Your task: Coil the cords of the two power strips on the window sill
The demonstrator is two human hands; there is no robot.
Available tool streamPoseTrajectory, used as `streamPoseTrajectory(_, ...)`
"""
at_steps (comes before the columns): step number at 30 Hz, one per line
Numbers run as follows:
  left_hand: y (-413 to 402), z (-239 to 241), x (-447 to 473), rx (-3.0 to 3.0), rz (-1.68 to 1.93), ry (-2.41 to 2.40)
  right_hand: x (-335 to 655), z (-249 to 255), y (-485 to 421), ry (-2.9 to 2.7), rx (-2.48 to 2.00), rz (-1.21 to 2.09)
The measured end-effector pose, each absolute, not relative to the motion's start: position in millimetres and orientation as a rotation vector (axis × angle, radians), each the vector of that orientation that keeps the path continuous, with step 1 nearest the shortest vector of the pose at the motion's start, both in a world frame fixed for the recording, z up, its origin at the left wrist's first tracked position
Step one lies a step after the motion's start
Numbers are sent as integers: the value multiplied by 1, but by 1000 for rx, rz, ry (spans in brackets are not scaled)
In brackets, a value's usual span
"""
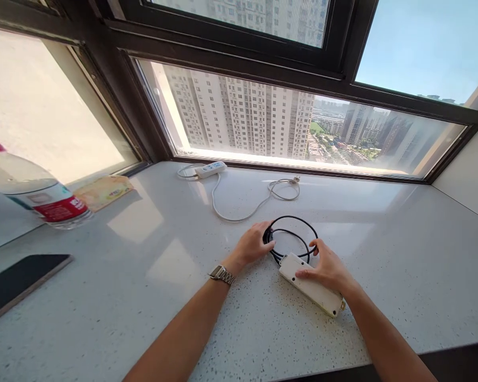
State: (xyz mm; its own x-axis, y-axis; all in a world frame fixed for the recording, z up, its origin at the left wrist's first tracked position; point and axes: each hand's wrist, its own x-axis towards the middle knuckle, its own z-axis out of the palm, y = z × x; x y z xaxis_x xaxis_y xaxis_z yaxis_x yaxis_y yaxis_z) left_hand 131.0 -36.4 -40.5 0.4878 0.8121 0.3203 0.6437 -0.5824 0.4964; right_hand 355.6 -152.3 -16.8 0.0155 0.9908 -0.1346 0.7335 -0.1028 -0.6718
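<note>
As left hand (252, 245) grips the cord (292, 216) — right hand (327, 268) rests on power strip (318, 294).

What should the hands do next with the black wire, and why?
Probably the left hand should pinch the loops of the black cable together, since the coil lies loose while the right hand rests on the white power strip.

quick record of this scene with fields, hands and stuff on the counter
left hand: curled around black cable coil
right hand: resting on cream power strip, fingertips at the coil
by window: white power strip with white cord
far left: water bottle, tissue pack, dark phone
surface: speckled white counter
</note>
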Motion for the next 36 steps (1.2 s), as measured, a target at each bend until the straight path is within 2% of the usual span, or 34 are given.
streamPoseTrajectory(8,-36,-55,140,2419,787,1137,356,-19,-146,-1865,-1798,938)
streamPoseTrajectory(14,-37,-60,146,2469,839,1154,352,-25,-142,-1750,-1711,1181)
streamPoseTrajectory(23,-34,-60,146,2495,817,1148,323,-6,-163,-2049,-1834,911)
streamPoseTrajectory(31,-31,-65,146,2488,852,1128,322,-27,-162,-1851,-1592,1256)
streamPoseTrajectory(36,-27,-68,142,2373,1070,1305,339,-40,-151,-1650,-1494,1338)
